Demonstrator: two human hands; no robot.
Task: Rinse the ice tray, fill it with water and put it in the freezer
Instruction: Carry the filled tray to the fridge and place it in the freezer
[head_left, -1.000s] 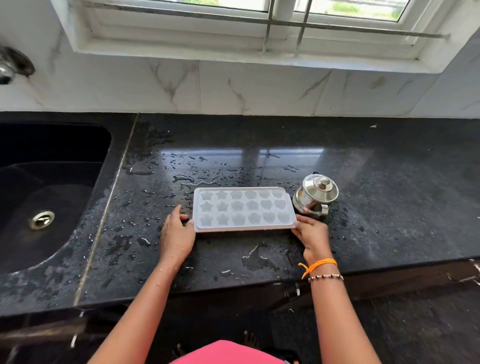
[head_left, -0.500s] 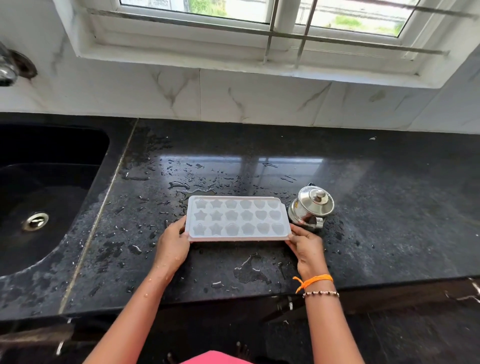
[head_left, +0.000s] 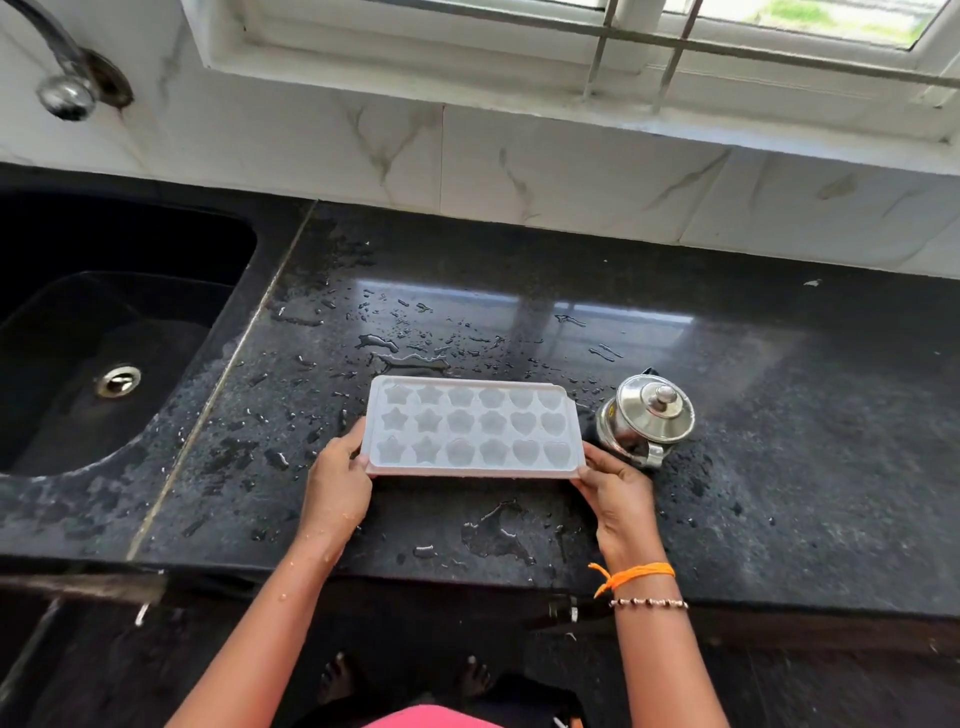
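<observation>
A white ice tray (head_left: 472, 427) with star, flower and heart moulds is held level just above the wet black counter (head_left: 779, 415). My left hand (head_left: 338, 486) grips its near left corner, thumb on the rim. My right hand (head_left: 615, 488) grips its near right corner. The moulds look filled with water, though the frame does not show this plainly.
A small lidded steel pot (head_left: 647, 420) stands right beside the tray's right end. The black sink (head_left: 78, 332) with its drain lies to the left, a tap (head_left: 65, 78) on the wall above it. Water puddles spot the counter. Bare feet show below.
Both hands have lifted the tray off the counter and drawn it slightly nearer to me; the grip at its two near corners is tighter than before.
</observation>
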